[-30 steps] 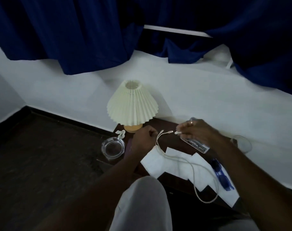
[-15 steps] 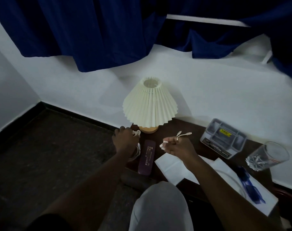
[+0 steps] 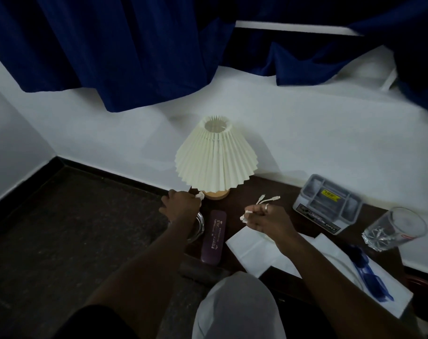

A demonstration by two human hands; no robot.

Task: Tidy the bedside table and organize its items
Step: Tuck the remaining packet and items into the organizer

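Both hands [image 3: 266,220] hold white cable [image 3: 269,199], apparently, near table [image 3: 276,192] edge.

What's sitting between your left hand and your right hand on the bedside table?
Head view: a purple rectangular case with gold lettering lies between the left hand and right hand.

white cable [image 3: 269,200] bunched in right hand [image 3: 266,220], connector ends sticking up over dark bedside table [image 3: 242,206].

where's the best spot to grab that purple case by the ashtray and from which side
Take the purple case across its narrow width near the middle, coming down from above. It lies flat, long and slim, its length running away from the person. The glass ashtray crowds its left edge, so the grip probably fits more easily toward the near end.
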